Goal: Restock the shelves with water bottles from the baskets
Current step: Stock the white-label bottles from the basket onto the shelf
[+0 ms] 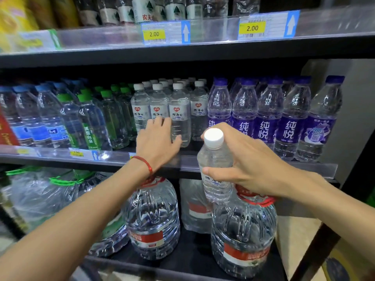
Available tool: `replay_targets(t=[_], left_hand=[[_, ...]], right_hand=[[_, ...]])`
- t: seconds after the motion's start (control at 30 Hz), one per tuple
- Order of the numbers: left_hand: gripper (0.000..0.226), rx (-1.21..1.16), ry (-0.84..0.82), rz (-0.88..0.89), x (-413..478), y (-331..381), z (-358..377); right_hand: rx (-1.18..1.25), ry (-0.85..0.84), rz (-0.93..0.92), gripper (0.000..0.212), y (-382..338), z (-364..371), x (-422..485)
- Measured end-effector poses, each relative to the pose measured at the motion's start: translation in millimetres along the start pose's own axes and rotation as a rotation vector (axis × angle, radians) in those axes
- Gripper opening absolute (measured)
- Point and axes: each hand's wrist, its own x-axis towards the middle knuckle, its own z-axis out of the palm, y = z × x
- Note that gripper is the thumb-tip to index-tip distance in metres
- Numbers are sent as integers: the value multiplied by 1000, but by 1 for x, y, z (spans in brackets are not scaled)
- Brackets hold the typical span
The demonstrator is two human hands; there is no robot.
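Fingers of the right hand (253, 163) curl round a white-capped bottle (215, 157); the left hand (156, 140) rests open-fingered on shelved bottles (179, 110).

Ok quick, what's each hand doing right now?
Left hand: open, fingers on the shelved white-capped bottles.
Right hand: holding a white-capped water bottle.

The bottle (215, 159) in my right grip (249, 161) has a label half hidden by my fingers, too blurred to read. Just behind it, the white-capped bottles (178, 115) read 纯净水 under a red heart. Right of it, the purple labels (263, 129) read 纯悦, and the farthest label (315, 130) shows 888. Left of it, a green label (91, 136) ends in 山泉. Above it, a yellow tag (154, 34) reads 2.00, and so does a second tag (252, 28). Each sits beside a white up arrow (185, 33). Higher still, a white label (145, 17) reads 农夫.
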Motion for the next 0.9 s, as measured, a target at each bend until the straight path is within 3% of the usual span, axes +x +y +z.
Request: replay_targets(t=[0.2,0.4,0.57,0.9], left_hand=[[57,271,-193,94,-34,-21,-65],[62,148,-425,60,-45,-19,-96],[49,191,-536,187,-50,-19,-101],[45,130,-588,187,-59,-19,-98]], right_hand=[[-44,181,-104,54,-26,-15,27],[-24,236,-126,56,-32,-24,53],[47,340,-170,67,-22,-25,72],[-367,159,-131,76,10,-10,126]])
